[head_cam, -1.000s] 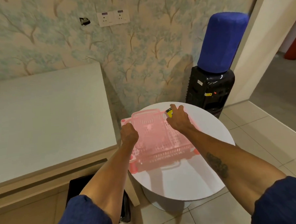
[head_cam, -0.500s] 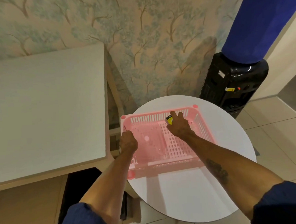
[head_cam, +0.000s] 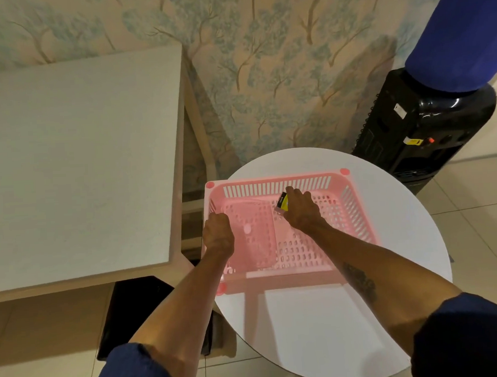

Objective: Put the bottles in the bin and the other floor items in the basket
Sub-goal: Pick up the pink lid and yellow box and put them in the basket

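A pink slotted basket (head_cam: pixel 355 211) stands on a round white table (head_cam: pixel 320 323). Both my hands are inside it. My right hand (head_cam: pixel 300 211) pinches a small yellow-and-black box (head_cam: pixel 283 201) near the basket's far wall. My left hand (head_cam: pixel 218 233) is a fist at the basket's left side, on the edge of a clear flat plastic piece (head_cam: pixel 255 231) that lies on the basket floor. What the fingers grip is hidden under the hand. A black bin (head_cam: pixel 127 318) sits on the floor under the desk, at my lower left.
A pale desk (head_cam: pixel 76 168) fills the left, its corner close to the basket. A black water dispenser (head_cam: pixel 422 130) with a blue-covered bottle (head_cam: pixel 458 33) stands at the right against the wallpapered wall. Tiled floor (head_cam: pixel 479 219) runs to the right.
My view has tilted down and come closer to the basket. Both hands have sunk a little deeper into it, with the yellow-and-black box still in my right hand.
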`<state>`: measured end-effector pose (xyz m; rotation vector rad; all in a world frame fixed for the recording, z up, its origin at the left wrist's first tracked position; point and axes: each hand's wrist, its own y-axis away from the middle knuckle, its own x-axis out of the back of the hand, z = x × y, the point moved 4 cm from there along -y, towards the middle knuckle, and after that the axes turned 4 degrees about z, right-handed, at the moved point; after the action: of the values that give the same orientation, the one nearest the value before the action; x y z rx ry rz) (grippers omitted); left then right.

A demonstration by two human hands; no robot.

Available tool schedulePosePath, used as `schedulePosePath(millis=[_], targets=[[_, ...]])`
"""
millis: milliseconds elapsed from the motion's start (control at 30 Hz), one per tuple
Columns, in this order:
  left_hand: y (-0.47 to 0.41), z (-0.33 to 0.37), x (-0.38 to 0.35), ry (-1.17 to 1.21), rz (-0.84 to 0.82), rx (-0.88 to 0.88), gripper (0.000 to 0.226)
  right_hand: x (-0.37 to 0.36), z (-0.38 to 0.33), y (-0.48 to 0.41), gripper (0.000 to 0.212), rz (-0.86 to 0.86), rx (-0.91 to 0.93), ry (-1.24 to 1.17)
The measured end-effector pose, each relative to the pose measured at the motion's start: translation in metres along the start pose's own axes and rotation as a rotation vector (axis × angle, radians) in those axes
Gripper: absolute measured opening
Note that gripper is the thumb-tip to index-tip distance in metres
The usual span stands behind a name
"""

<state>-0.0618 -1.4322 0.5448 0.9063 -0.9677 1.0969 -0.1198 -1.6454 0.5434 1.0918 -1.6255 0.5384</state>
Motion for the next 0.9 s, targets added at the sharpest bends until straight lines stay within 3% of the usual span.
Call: schedulePosePath(millis=[167, 300, 400, 500, 733, 900], targets=[[-0.003, 0.000, 0.000, -0.077, -0.005, -0.059, 0.030, -0.009, -0.003, -0.012, 0.061, -0.037, 0.070, 0.069], [-0.004, 0.003, -0.010, 0.009, -0.014, -0.185, 0.032, -0.013, -0.005, -0.019, 0.058, -0.037, 0.112, 0.148], [-0.004, 0.008, -0.030, -0.005, -0.243, -0.324, 0.055, -0.014, -0.008, -0.022, 0.055, -0.009, 0.170, 0.195], [-0.001, 0.001, -0.052, -0.057, -0.438, -0.297, 0.080, -0.015, -0.011, -0.024, 0.051, 0.021, 0.195, 0.204], [0.000, -0.006, -0.063, -0.118, -0.395, -0.291, 0.084, -0.019, -0.004, -0.028, 0.050, 0.026, 0.168, 0.168], [0.001, -0.003, -0.061, -0.129, -0.391, -0.285, 0.081, -0.016, -0.001, -0.021, 0.061, 0.032, 0.161, 0.120]])
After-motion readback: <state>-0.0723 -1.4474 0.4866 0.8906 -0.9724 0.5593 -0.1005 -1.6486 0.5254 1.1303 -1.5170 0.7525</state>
